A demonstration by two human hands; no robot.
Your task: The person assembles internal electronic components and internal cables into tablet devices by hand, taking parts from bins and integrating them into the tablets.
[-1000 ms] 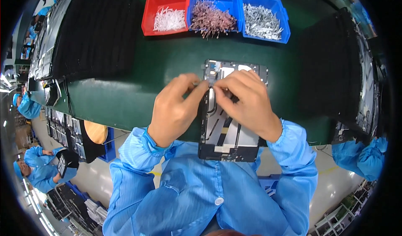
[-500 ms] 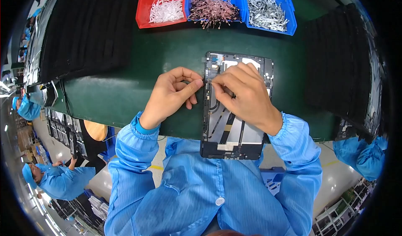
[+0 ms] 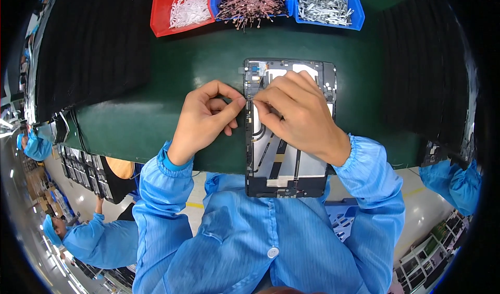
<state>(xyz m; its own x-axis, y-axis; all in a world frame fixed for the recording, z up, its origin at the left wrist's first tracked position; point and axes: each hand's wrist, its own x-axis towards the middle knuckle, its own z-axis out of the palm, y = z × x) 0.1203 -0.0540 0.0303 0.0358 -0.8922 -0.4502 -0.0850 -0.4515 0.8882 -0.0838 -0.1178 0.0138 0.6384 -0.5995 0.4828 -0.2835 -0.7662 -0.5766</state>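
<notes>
An opened tablet housing (image 3: 310, 166), with dark edges and pale inner panels, lies lengthwise in front of me, its near end over the table edge. My left hand (image 3: 205, 119) is beside its left edge, thumb and forefinger pinched together at the rim. Over the upper part of the housing, my right hand (image 3: 304, 109) bends down with thumb and forefinger closed near that same edge. Both fingertips nearly meet there. Whatever sits between them is too small to make out. My right hand covers part of the inside.
Along the far side stand a red bin (image 3: 161, 25) of white strips, a blue bin (image 3: 286, 7) of thin pinkish leads and another blue bin (image 3: 357, 20) of silvery strips. Tall black stacks (image 3: 94, 49) flank the green table (image 3: 182, 64). Co-workers in blue (image 3: 99, 242) are nearby.
The whole view has shifted, so bins and housing appear farther left. Both hands keep their pinch at the housing's left edge. The co-worker at lower left has changed position.
</notes>
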